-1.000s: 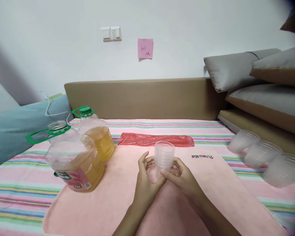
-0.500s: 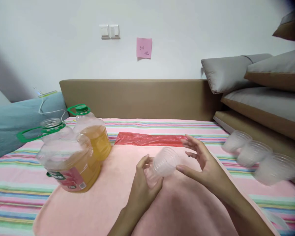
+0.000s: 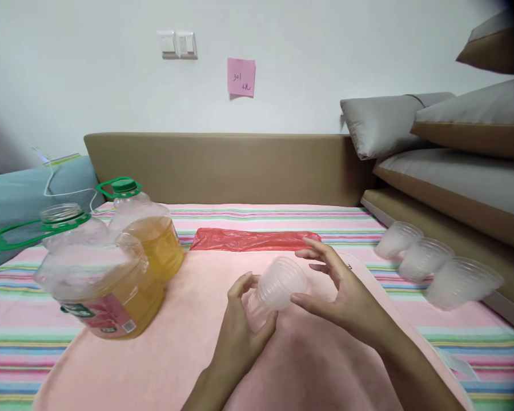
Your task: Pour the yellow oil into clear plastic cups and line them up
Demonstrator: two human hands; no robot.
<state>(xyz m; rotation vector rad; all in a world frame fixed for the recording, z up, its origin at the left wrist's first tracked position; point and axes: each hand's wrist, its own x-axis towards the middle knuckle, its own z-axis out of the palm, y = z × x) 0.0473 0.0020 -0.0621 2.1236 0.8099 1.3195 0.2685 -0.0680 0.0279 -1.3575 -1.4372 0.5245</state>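
Note:
My left hand (image 3: 247,319) is curled around the lower end of a clear plastic cup (image 3: 282,282), which is tilted with its ridged rim toward the upper right. Another clear layer shows below it in the palm; I cannot tell whether that is a second cup nested there. Beside the rim is my right hand (image 3: 334,285), its fingers spread and curved, with the thumb tip at or very near the cup's edge. Both hands are above a pink cloth (image 3: 154,365).
Two large bottles of amber drink stand at left, the uncapped front bottle (image 3: 107,285) before the green-capped rear bottle (image 3: 158,240). A folded red plastic bag (image 3: 252,240) lies behind the cloth. On the right are clear cups (image 3: 462,282) in a row, near stacked cushions (image 3: 454,171).
The camera view has turned slightly to the right, so everything shifts left in the picture. The cup stays in my left hand, and my right hand remains spread beside it.

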